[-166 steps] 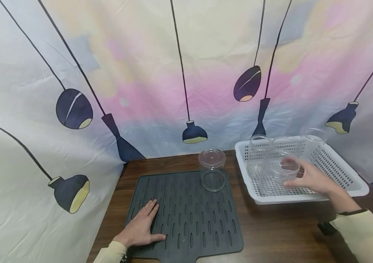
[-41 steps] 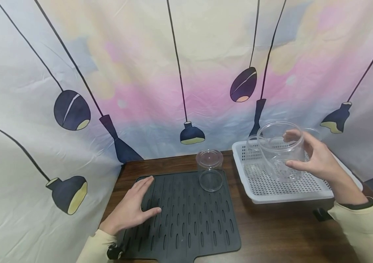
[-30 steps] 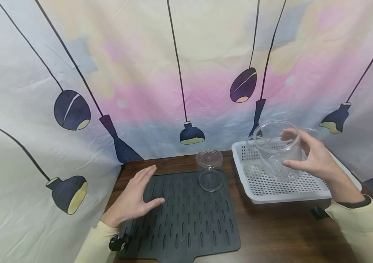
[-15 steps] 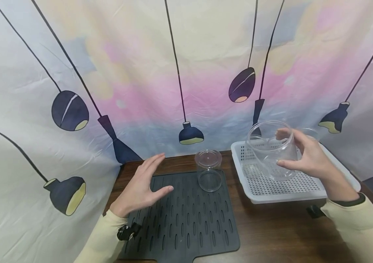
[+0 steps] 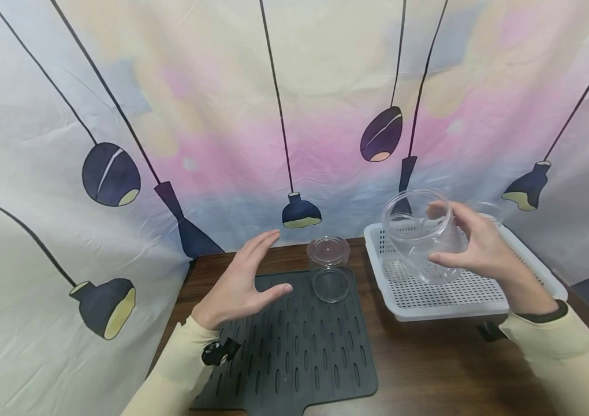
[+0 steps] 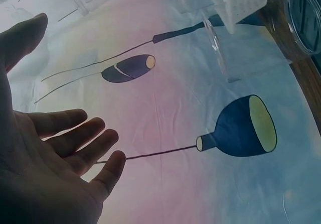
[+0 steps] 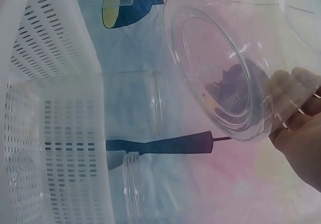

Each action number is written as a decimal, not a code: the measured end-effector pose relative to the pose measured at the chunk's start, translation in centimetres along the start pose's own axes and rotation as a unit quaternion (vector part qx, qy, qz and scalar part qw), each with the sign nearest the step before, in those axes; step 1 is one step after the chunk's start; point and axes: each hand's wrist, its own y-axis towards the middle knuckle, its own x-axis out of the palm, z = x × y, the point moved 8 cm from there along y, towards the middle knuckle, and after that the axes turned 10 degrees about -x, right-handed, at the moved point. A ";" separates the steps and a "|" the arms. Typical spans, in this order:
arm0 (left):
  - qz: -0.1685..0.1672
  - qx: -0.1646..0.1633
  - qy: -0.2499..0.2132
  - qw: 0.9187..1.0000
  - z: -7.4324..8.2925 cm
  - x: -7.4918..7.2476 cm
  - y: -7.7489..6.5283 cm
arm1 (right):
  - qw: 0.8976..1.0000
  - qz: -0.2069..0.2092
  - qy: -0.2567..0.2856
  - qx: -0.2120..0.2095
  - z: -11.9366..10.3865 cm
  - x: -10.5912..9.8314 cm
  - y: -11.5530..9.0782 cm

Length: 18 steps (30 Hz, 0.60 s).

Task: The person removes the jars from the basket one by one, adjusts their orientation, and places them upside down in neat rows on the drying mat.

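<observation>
A clear plastic jar is tilted above the front of the basket, its wide mouth upward; my right hand grips its side. In the right wrist view the jar's round base faces the camera, with my right fingers around its wall. My left hand hovers over the dark mat, fingers spread and holding nothing. The left wrist view shows its fingers apart. Right of it, another clear jar stands on the mat's far right corner.
A white perforated basket stands on the brown wooden table, right of the mat. More clear jars, such as one at the back, stand in it. A cloth with printed lamps hangs right behind the table.
The right hand has lifted the jar out of the basket and is carrying it slowly left. My left hand has risen off the mat and moved right, towards the standing jar.
</observation>
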 end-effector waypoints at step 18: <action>-0.012 0.049 -0.016 0.999 2.7 0.7 2.1 | 0.999 -0.018 -0.030 -0.017 -0.8 1.4 0.9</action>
